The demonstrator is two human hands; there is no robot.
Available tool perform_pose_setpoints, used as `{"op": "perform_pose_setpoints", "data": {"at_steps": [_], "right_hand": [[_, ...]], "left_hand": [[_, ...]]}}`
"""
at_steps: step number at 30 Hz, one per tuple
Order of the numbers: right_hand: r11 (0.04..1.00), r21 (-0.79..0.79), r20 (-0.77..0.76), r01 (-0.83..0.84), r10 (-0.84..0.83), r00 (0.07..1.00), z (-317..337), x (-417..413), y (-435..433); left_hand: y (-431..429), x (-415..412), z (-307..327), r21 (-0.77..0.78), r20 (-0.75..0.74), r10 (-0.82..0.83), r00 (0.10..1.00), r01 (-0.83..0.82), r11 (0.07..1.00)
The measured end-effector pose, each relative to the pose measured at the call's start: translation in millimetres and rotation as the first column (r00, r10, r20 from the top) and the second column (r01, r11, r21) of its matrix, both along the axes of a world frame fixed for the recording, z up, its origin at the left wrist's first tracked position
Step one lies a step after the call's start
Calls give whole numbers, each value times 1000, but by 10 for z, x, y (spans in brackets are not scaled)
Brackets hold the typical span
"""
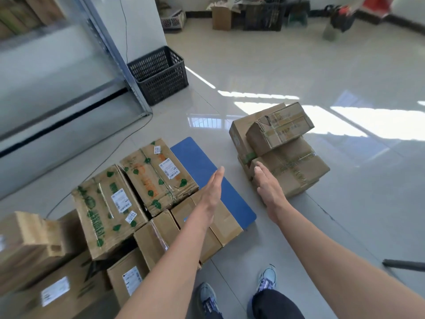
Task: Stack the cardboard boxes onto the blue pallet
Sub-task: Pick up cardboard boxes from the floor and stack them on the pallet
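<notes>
The blue pallet [202, 162] lies flat on the floor at centre. Several cardboard boxes cover its left and near part, among them two with green leaf print [158, 176] [108, 210] and plain brown ones [207, 229]. To the right of the pallet a small pile of taped brown boxes [289, 171] stands on the floor, with a smaller box [279, 127] tilted on top. My left hand [212, 192] is flat and empty above the pallet's edge. My right hand [268, 187] is flat, fingers extended, at the near left side of the lower taped box.
A black plastic crate [161, 74] stands by a metal shelf post [119, 58] at the back left. More boxes [34, 249] sit at the near left. A cable [110, 157] runs across the tiled floor. Clutter lines the far wall. My feet [236, 293] are below.
</notes>
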State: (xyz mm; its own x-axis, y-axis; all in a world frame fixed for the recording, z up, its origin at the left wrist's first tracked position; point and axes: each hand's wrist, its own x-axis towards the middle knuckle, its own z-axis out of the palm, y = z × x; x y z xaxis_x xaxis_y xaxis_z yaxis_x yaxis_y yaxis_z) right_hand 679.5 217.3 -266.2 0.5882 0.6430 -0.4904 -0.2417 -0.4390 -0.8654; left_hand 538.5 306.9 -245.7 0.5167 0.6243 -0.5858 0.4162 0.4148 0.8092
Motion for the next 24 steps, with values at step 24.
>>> {"op": "perform_pose_setpoints", "data": {"at_steps": [24], "right_hand": [[999,40,14,-15,14,1000,483,1515,-242]], "left_hand": [[-223,1456,573,-59,40,-14,999,16,998]]}}
